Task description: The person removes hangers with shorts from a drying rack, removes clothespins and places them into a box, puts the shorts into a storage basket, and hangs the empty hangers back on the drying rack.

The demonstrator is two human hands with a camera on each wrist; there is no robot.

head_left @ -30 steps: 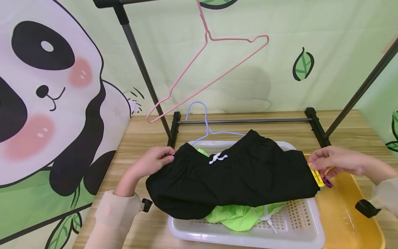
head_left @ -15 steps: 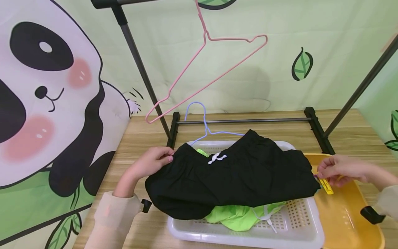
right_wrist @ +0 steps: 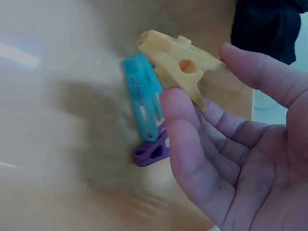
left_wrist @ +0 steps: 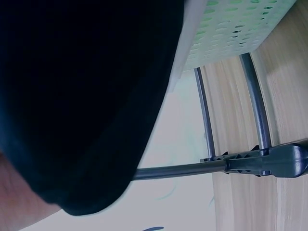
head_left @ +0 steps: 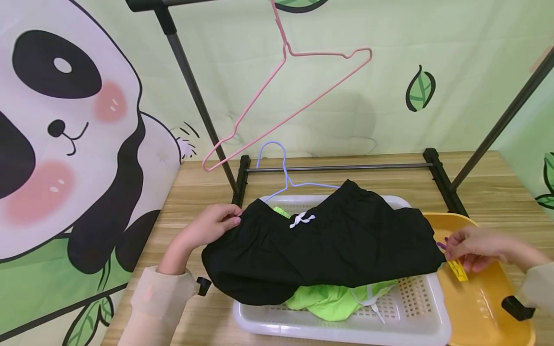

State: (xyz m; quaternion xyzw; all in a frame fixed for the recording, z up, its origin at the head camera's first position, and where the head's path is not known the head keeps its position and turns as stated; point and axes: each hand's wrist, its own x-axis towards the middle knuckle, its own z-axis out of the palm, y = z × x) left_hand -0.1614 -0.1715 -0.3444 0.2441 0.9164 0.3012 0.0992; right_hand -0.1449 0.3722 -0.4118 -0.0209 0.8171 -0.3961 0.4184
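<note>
Black shorts (head_left: 337, 240) with a white drawstring bow lie spread over a white basket (head_left: 342, 332). My left hand (head_left: 212, 223) pinches their left waist corner; in the left wrist view the black cloth (left_wrist: 86, 96) hides most of that hand. Off the shorts' right edge, my right hand (head_left: 480, 247) holds a yellow clothespin (right_wrist: 180, 65) between thumb and fingers, over the yellow tray (head_left: 515, 312). Below it are a teal clothespin (right_wrist: 142, 96) and a purple clothespin (right_wrist: 151, 151). A blue hanger (head_left: 286, 168) shows behind the shorts, its lower part hidden.
Bright green cloth (head_left: 329, 302) with a white cord lies in the basket under the shorts. A pink hanger (head_left: 298, 113) hangs above. The dark rack's posts (head_left: 190, 86) rise on both sides, with a low bar (head_left: 346, 168) at the back of the wooden table (head_left: 173, 192).
My right hand has moved right and then down, away from the shorts' right edge, carrying the yellow clothespin over the tray. The left hand and the shorts have stayed in place.
</note>
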